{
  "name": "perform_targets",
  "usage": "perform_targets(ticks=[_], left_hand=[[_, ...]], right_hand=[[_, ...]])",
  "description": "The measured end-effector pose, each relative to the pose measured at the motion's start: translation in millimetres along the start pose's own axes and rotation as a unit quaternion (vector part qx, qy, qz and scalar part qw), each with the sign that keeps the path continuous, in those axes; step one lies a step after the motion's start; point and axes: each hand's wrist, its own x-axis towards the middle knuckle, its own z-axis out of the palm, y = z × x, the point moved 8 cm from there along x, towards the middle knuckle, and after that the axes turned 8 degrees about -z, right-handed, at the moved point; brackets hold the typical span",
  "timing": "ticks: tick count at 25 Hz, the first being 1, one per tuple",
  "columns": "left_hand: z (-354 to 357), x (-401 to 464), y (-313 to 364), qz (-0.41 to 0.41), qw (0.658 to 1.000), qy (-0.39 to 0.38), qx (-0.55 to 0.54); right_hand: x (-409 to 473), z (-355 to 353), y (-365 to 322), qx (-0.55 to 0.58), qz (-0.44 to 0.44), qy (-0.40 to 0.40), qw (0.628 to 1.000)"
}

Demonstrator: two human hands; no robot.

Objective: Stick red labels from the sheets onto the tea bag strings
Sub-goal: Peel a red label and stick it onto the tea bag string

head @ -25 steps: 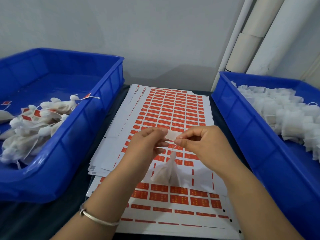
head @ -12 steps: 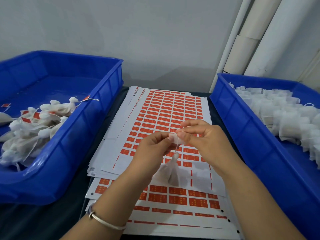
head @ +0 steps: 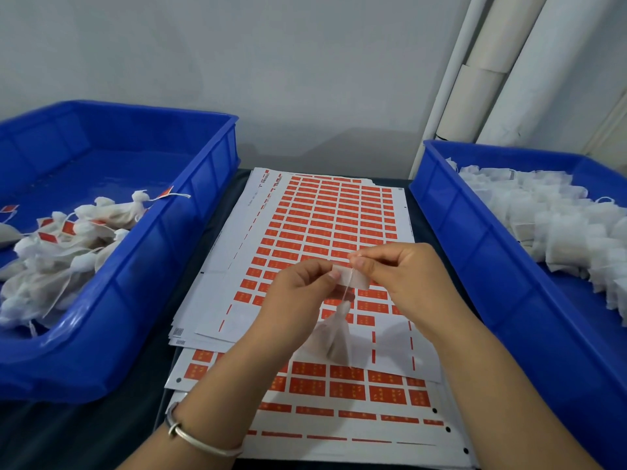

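A stack of white sheets (head: 325, 232) covered with rows of red labels lies in the middle of the dark table. Above it my left hand (head: 298, 296) and my right hand (head: 403, 283) pinch one label (head: 354, 278) between them, its pale back side facing me. A thin string (head: 346, 293) crosses the label and runs down to a white tea bag (head: 334, 340) that dangles below my fingers. My left fingertips hold the label's left end, and my right thumb and forefinger hold the string at the label's top.
A blue bin (head: 163, 259) on the left holds a heap of tea bags with red labels on their strings. A blue bin (head: 475, 252) on the right holds several plain tea bags. White pipes (head: 481, 79) stand at the back right against the wall.
The label was folded small between my fingertips half a second ago; now it lies spread open with the string across it. My hands have drifted slightly apart, and the tea bag still hangs below.
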Motion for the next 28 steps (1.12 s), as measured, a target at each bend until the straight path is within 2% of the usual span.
perform_targets(ticks=[6, 12, 16, 20, 25, 28], left_hand=[[-3.6, -3.7, 14.9, 0.064, 0.995, 0.001, 0.075], [-1.3, -7.2, 18.7, 0.073, 0.995, -0.026, 0.063], [-2.1, -8.7, 10.7, 0.033, 0.997, -0.057, 0.029], [1.3, -2.3, -7.6, -0.075, 0.989, -0.086, -0.093], [10.7, -2.6, -8.1, -0.1, 0.971, -0.155, -0.152], [12.6, -3.4, -7.0, -0.105, 0.968, -0.16, -0.162]], right_hand=[[-1.1, -4.0, -6.4, 0.003, -0.021, 0.007, 1.0], [-0.6, -5.9, -13.7, -0.006, -0.03, 0.007, 1.0], [-3.2, -6.8, -14.3, 0.003, -0.031, 0.002, 0.999], [-5.6, -8.8, -14.6, 0.01, -0.027, 0.004, 1.0], [-5.3, -7.5, -18.4, 0.014, -0.032, -0.011, 0.999], [-5.3, -4.8, -20.3, 0.024, -0.036, -0.026, 0.999]])
